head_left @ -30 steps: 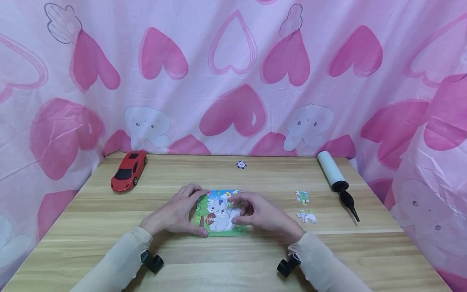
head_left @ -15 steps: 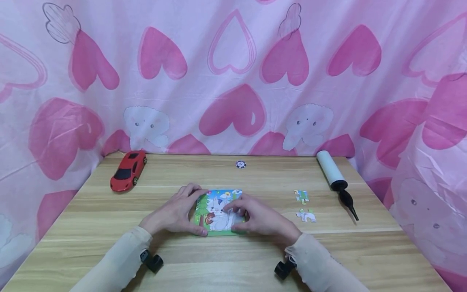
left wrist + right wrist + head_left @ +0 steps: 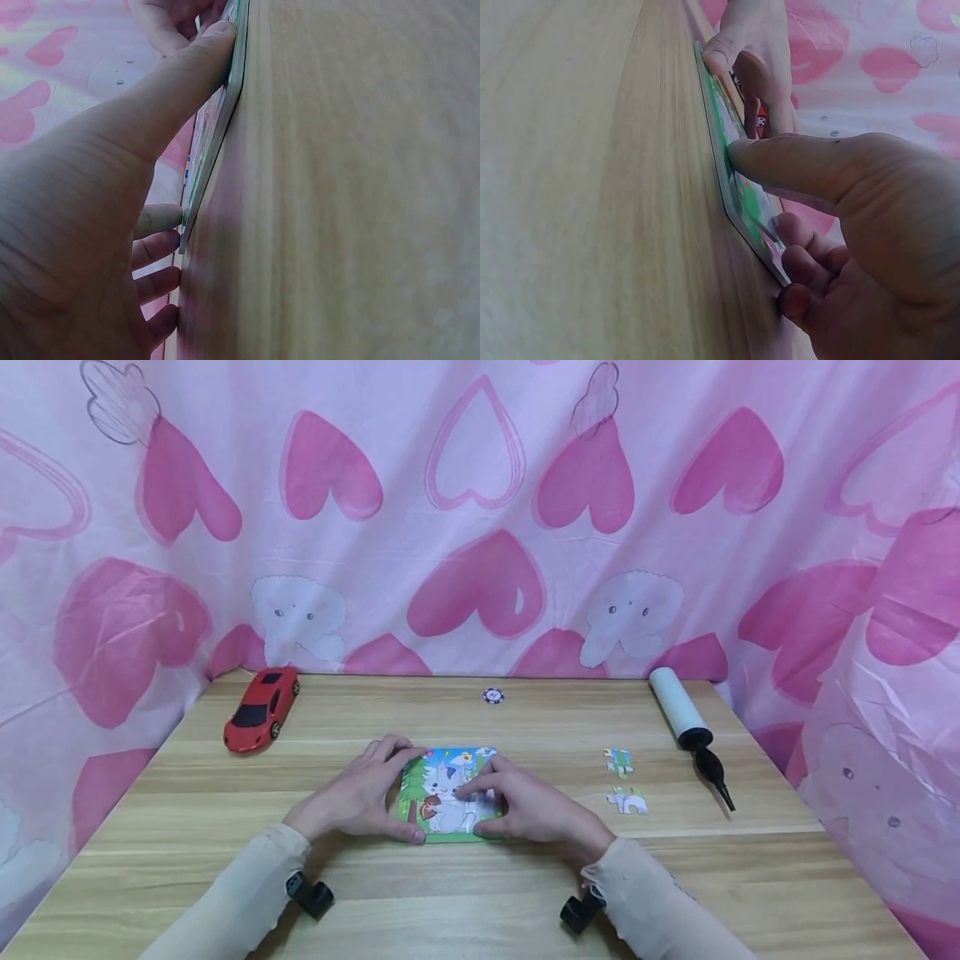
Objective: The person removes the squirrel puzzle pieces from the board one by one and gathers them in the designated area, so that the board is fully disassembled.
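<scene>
A small jigsaw puzzle (image 3: 439, 781) with a white cartoon animal lies flat in the middle of the table. My left hand (image 3: 363, 793) spans its left side, thumb on the near edge and outstretched fingers by the far left corner. Over the right side, my right hand (image 3: 532, 802) holds a puzzle piece (image 3: 751, 201) between thumb and bent fingers. In the right wrist view that piece's edge stands slightly raised above the board, and much of it is hidden by the hand. Two groups of loose puzzle pieces, one upper (image 3: 619, 762) and one lower (image 3: 627, 802), lie to the right.
A red toy car (image 3: 262, 710) stands at the back left of the wooden table (image 3: 450, 910). Near the back edge lies a poker chip (image 3: 493, 696). A white hand pump (image 3: 680, 710) with a black nozzle lies at the right. Behind hangs a pink heart-patterned curtain (image 3: 390, 568).
My right hand has moved slightly left and down onto the puzzle, its thumb now at the near right part. The left hand has kept its place. The whole head view has shifted slightly.
</scene>
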The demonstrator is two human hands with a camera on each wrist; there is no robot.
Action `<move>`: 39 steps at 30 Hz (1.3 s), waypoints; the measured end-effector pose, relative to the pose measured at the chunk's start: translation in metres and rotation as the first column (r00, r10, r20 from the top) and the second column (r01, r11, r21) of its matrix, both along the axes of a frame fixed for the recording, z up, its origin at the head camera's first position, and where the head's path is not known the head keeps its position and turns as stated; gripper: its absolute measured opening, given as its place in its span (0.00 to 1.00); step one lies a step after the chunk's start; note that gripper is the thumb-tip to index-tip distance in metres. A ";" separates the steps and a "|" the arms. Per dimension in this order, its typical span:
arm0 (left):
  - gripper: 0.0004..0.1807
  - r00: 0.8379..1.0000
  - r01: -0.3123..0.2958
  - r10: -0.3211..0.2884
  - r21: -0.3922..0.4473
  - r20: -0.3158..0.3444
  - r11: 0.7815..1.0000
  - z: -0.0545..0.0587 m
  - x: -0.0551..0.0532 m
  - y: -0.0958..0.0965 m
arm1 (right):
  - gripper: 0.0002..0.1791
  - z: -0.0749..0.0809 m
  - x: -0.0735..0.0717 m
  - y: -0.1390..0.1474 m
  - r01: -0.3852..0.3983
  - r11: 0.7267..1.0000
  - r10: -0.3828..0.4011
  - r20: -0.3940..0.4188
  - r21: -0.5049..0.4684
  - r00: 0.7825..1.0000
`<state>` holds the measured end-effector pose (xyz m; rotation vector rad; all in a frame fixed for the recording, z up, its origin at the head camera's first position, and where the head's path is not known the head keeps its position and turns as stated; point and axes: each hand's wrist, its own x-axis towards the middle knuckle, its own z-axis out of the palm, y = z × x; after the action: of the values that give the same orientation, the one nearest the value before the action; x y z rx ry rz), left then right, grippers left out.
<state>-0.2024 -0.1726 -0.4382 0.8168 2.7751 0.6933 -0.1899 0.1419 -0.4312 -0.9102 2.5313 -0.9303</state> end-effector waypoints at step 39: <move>0.68 0.999 0.014 -0.014 0.023 -0.033 1.000 0.001 0.002 0.000 | 0.30 0.012 0.001 -0.002 0.105 0.994 -0.106 0.034 0.028 0.994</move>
<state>-0.2007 -0.1728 -0.4376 0.8590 2.7927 0.7175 -0.1889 0.1394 -0.4194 -0.7513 2.5768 -0.9324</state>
